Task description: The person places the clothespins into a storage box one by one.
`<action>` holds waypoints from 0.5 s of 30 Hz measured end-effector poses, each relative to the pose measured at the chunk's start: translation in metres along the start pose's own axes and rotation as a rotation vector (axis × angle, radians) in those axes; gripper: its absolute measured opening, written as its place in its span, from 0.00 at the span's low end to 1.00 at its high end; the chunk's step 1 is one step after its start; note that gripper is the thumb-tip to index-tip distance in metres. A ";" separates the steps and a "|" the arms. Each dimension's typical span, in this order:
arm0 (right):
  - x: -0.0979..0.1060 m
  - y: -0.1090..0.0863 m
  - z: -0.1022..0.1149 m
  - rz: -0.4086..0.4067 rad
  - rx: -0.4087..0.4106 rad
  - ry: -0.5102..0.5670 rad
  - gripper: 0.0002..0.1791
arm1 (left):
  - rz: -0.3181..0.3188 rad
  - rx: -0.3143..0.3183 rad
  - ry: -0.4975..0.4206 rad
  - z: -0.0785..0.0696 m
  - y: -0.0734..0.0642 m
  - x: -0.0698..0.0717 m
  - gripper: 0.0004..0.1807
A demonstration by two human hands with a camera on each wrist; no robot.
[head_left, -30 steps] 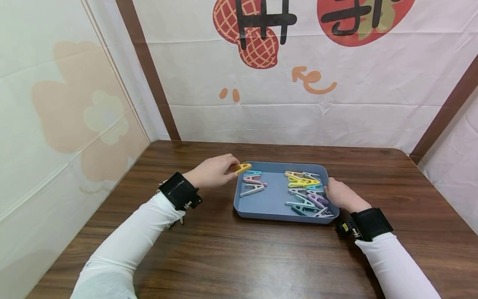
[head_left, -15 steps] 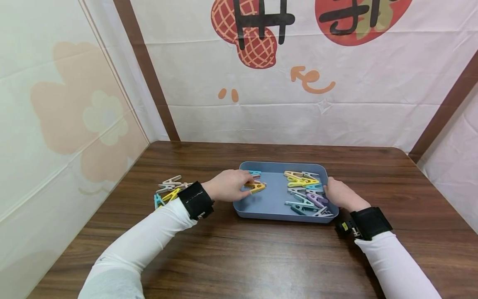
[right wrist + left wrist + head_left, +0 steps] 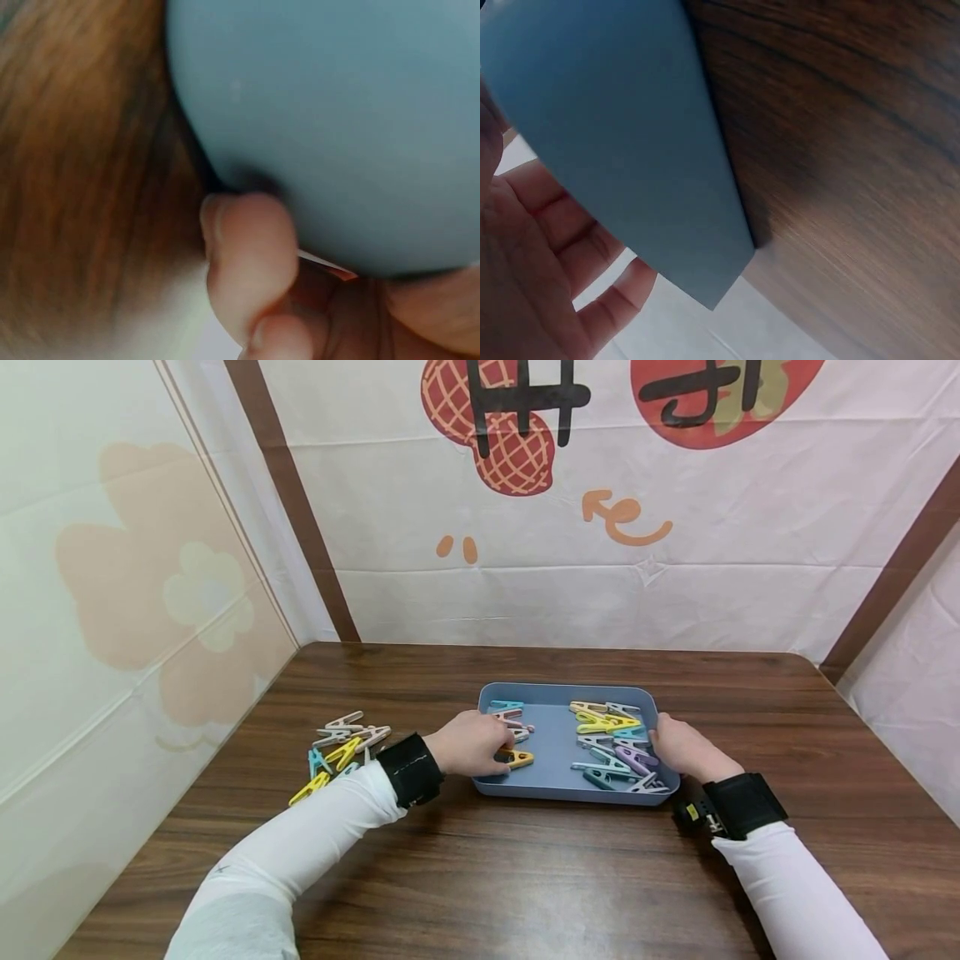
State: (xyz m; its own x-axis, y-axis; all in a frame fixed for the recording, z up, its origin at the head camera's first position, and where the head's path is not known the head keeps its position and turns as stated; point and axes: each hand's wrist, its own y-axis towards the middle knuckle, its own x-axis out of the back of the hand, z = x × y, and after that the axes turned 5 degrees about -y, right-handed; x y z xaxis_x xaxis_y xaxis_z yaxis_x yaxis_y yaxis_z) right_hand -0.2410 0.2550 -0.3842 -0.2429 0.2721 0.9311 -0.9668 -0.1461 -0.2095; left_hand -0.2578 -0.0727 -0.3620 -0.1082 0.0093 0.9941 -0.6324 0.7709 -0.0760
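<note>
In the head view my left hand [image 3: 474,745] reaches over the left rim of a blue-grey tray [image 3: 551,760] and pinches an orange-yellow clothespin [image 3: 521,758] low over the tray floor. Behind it, a blue clothespin [image 3: 506,704] and a pink one [image 3: 507,713] lie along the left side, with a whitish one partly hidden by the hand. My right hand [image 3: 693,750] grips the tray's right end. In the right wrist view its fingers [image 3: 255,255] curl against the tray's outer wall [image 3: 337,135]. The left wrist view shows the tray wall [image 3: 630,142] beside my fingers, the clothespin hidden.
Along the tray's right side lie several clothespins, among them yellow [image 3: 606,724], purple [image 3: 636,756] and dark green [image 3: 598,779] ones. On the wooden table [image 3: 480,877], left of the tray, is a loose pile with yellow [image 3: 344,752], blue and white clothespins, partly behind my left sleeve.
My left hand has carried the orange-yellow clothespin from above the tray's far left corner down and nearer, to the front of the left row. The right hand stays on the tray.
</note>
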 end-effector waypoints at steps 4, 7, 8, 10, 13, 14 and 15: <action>-0.001 0.001 0.000 0.001 0.001 0.002 0.22 | -0.017 -0.007 0.054 0.001 0.001 -0.003 0.13; 0.000 0.000 0.000 0.006 -0.004 0.006 0.23 | -0.033 -0.007 0.083 0.001 0.001 -0.003 0.13; 0.001 0.000 0.000 0.007 -0.006 0.008 0.23 | -0.037 -0.005 0.087 0.001 0.001 -0.003 0.13; 0.001 0.000 0.000 0.008 -0.010 0.013 0.23 | -0.045 0.004 0.106 0.002 0.001 -0.004 0.13; 0.001 0.000 0.000 0.010 -0.016 0.017 0.22 | -0.053 0.018 0.115 0.002 0.001 -0.004 0.13; 0.001 0.000 0.000 0.010 -0.016 0.015 0.22 | -0.054 0.023 0.116 0.002 0.001 -0.004 0.13; 0.000 0.000 0.001 0.011 -0.016 0.015 0.22 | -0.056 0.027 0.121 0.002 0.000 -0.004 0.13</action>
State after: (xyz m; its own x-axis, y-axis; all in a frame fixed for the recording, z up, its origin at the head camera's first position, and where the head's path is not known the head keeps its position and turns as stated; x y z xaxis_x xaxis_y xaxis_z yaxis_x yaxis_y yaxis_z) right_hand -0.2406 0.2547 -0.3836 -0.2544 0.2846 0.9243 -0.9653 -0.1338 -0.2245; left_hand -0.2593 -0.0738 -0.3662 0.0199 0.0443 0.9988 -0.6552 0.7552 -0.0204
